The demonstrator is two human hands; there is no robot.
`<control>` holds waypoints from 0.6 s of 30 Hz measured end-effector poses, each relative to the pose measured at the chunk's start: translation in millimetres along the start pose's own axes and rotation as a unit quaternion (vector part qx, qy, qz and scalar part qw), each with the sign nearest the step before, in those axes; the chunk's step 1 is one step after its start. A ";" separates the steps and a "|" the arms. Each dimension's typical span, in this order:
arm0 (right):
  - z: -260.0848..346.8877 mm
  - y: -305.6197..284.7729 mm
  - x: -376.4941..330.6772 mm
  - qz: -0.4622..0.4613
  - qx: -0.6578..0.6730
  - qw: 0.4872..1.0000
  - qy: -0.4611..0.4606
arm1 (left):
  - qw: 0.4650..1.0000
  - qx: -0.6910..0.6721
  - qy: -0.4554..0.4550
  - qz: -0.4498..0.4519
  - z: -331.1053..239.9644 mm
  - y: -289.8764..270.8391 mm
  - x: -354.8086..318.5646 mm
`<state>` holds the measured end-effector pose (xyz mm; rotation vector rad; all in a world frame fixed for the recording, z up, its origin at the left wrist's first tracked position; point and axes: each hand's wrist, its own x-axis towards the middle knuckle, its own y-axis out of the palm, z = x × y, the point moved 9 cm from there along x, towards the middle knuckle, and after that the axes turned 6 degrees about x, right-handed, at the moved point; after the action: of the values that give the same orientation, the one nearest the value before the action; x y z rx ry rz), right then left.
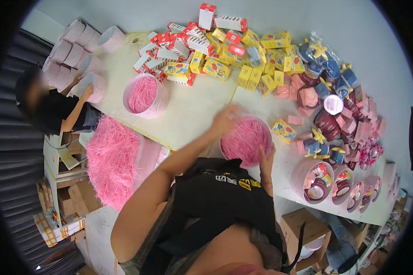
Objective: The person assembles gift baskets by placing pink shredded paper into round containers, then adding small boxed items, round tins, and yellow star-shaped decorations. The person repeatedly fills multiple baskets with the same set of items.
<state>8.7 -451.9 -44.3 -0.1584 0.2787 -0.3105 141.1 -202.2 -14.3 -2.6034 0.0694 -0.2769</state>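
Observation:
A round pink box filled with pink shredded paper sits at the table's near edge, right in front of me. My left hand rests on its far left rim, blurred. On the box's right side my right hand presses flat against the wall. A small yellow box lies just right of the round box.
A second round pink box with shredded paper stands left of mine. A big heap of pink shred lies below the table edge. Red and yellow cartons, pink jars and blue toys crowd the far side. Another person handles stacked pink boxes at left.

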 end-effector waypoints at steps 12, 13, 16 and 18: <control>0.6 -43.4 12.6 -0.055 -0.016 0.997 0.046 | 0.884 0.444 -0.141 -0.038 198.1 -146.0 178.7; -3.4 -46.0 18.3 -0.044 -0.020 0.998 0.040 | 0.854 0.506 -0.121 -0.018 193.5 -150.2 174.7; -7.2 -43.1 27.0 -0.009 -0.029 0.999 0.024 | 0.801 0.594 -0.058 -0.049 222.8 -197.9 148.6; 2.8 -38.2 35.9 -0.016 -0.040 0.999 0.004 | 0.801 0.591 -0.094 0.030 243.0 -217.1 146.8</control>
<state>31.7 -499.1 -42.9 -0.2411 0.2962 -0.3319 334.7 90.0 -84.1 -1.3507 -0.0757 0.0018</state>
